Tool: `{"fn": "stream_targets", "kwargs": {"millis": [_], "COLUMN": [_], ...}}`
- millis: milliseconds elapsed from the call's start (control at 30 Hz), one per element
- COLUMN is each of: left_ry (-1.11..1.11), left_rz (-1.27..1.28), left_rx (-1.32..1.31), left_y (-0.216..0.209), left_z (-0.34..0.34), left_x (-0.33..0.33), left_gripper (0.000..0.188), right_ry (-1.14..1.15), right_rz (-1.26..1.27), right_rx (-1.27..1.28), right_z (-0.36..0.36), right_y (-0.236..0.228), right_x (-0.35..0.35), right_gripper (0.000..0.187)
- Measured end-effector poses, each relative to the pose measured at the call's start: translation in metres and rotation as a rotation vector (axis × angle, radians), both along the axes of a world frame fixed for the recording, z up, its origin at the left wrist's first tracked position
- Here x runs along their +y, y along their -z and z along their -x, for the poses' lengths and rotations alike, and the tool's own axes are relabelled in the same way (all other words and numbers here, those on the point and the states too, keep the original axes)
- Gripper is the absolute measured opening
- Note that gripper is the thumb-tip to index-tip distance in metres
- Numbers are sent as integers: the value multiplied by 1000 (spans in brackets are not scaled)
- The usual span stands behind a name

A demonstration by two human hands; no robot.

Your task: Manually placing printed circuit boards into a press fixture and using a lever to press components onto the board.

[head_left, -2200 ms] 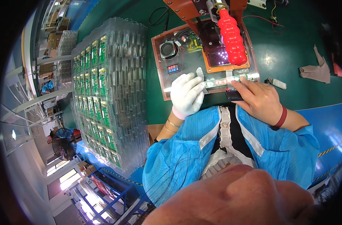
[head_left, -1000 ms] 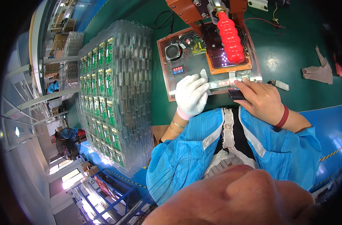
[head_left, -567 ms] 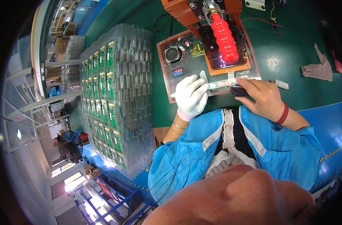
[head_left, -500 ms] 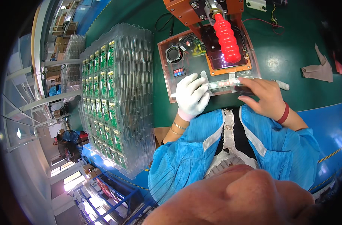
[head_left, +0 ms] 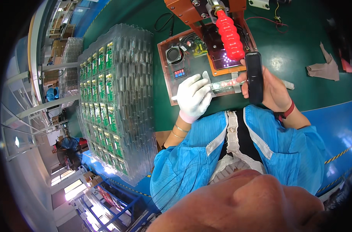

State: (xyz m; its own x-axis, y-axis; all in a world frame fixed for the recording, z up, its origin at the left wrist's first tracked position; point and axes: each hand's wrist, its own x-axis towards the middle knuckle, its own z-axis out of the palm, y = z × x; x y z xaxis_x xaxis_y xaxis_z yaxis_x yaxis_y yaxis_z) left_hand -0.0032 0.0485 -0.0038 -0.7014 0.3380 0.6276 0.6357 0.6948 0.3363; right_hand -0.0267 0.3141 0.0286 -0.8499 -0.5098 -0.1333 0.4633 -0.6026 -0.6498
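Note:
My left hand (head_left: 194,96), in a white glove, lies on the front left of a clear-topped box (head_left: 166,73). Its fingers are slightly bent and apart, by the left end of a narrow clear strip fixture (head_left: 221,84) with reddish lit parts. Bare, with a red band at the wrist, my right hand (head_left: 274,89) grips a black oblong device (head_left: 255,77) held upright above the fixture's right end. The device hides part of that hand. Just beyond stands an orange press (head_left: 226,72) with a red ribbed handle (head_left: 230,36).
Left of the box rises a tall stack of clear plastic trays (head_left: 133,89) holding green circuit boards (head_left: 109,56). A small digital display (head_left: 180,73) and round speaker (head_left: 174,55) sit in the box. A beige cloth (head_left: 324,69) lies on the green table (head_left: 290,54) at right.
My right hand has turned and lifted, bringing the black device upright into plain sight. My gloved left hand stays in place on the box. The whole view has shifted slightly.

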Motion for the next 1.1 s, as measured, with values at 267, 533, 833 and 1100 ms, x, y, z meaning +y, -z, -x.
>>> {"fn": "stream_targets", "kwargs": {"millis": [267,533,833,1100], "left_ry": [6,-18,-32,-31], "left_rz": [-13,-323,-409,-392], "left_rx": [-7,-120,-128,-115], "left_y": [-4,-2,-2,0], "left_z": [-1,-7,-7,-7], "left_x": [-1,-8,-11,-11], "left_gripper": [17,17,17,17], "right_ry": [-9,-26,-33,-27], "right_rz": [37,110,98,86], "right_rx": [-174,-187,-171,-214], "right_z": [3,2,2,2], "right_y": [-1,6,6,4], "right_x": [-2,2,-1,-1], "right_gripper": [54,48,49,48]}}
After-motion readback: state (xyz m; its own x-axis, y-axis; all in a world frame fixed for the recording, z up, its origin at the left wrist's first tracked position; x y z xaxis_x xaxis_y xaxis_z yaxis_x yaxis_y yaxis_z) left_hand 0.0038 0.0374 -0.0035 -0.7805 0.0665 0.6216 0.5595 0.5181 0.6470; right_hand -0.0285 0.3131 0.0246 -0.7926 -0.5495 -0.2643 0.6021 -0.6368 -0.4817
